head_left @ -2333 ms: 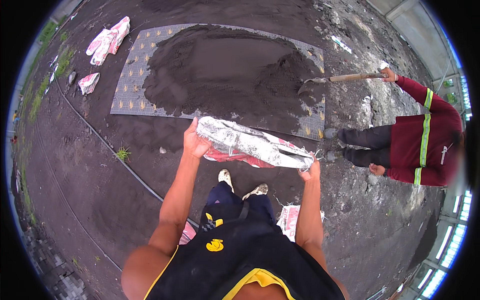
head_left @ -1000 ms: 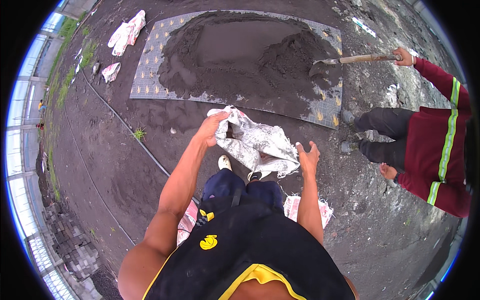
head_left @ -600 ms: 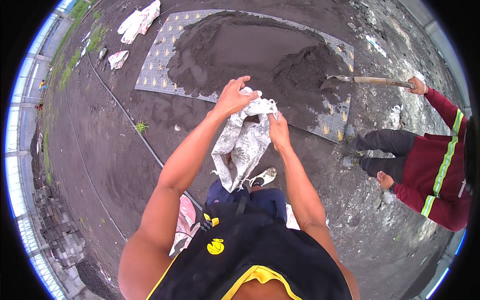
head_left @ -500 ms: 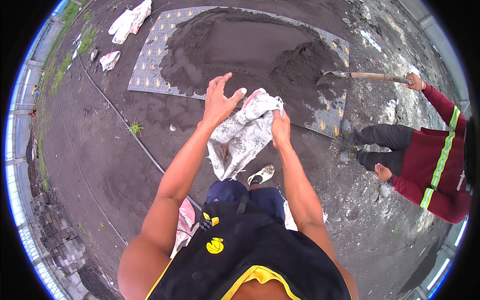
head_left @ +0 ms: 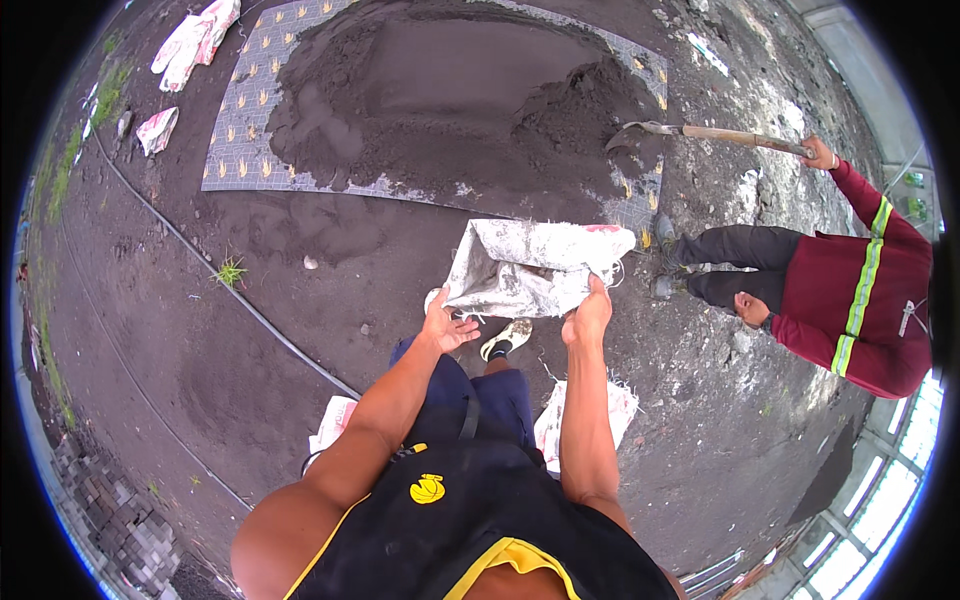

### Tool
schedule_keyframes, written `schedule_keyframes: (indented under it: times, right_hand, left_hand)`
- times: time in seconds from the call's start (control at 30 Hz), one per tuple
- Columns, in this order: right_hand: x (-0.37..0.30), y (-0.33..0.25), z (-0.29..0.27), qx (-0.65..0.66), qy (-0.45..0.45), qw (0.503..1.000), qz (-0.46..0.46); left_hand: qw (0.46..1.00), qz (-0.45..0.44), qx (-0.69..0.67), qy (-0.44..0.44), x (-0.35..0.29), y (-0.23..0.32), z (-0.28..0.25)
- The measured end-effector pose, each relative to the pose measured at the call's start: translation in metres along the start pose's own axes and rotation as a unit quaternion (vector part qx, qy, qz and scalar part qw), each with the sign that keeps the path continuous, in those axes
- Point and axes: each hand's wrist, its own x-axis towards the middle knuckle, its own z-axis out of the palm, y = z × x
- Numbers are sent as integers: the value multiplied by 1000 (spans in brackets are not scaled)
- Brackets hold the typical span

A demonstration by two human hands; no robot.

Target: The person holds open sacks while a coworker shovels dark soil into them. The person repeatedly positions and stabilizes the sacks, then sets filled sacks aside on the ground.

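Right hand (head_left: 588,315) clenched the crumpled grey woven sack (head_left: 530,268); left hand (head_left: 446,326) hung released beside it, so the sack risked sagging shut.

Dark, damp ground (head_left: 250,400) fills the scene in flat daylight; a patterned mat (head_left: 240,130) carries a heap of dark sand (head_left: 450,100), a thin hose (head_left: 200,270) crosses the dirt, and stacked paving blocks (head_left: 120,520) line the lower left edge
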Motion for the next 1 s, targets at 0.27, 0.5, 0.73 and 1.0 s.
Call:
schedule_keyframes:
  times: [0.27,0.5,0.73,1.0]
  right_hand:
    - [11,31,-79,-11,180,983,-24]
    - [115,151,-143,-114,146,974,131]
    - [303,257,-176,-195,82,957,201]
    - [403,275,-205,6,-54,968,243]
  left_hand:
    - [912,361,173,90,6,65,100]
    - [901,273,307,138,52,84,97]
    - [966,201,152,-61,250,130,55]
    - [940,110,298,126,336,134,40]
